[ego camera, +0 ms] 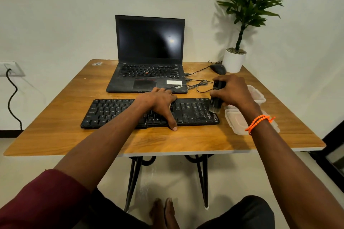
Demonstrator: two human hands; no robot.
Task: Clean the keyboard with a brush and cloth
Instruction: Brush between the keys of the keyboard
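Head view: both arms reached forward over the table [104, 141], the left slanting in toward the middle, the right coming straight up its side. The left hand [160, 104] lay flat on the keyboard [111, 111], fingers relaxed, thumb over the near edge. The right hand [232, 91] gripped a brush [216, 98], bristles down on the keyboard's right end. A laptop [149, 55], mouse [217, 69], plant [242, 24] and clear boxes [234, 122] stood around, before a pale wall.

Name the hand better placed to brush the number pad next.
Right. The right hand already grips the brush, bristles over the keyboard's right end; the left hand lies flat mid-keyboard, steadying it.
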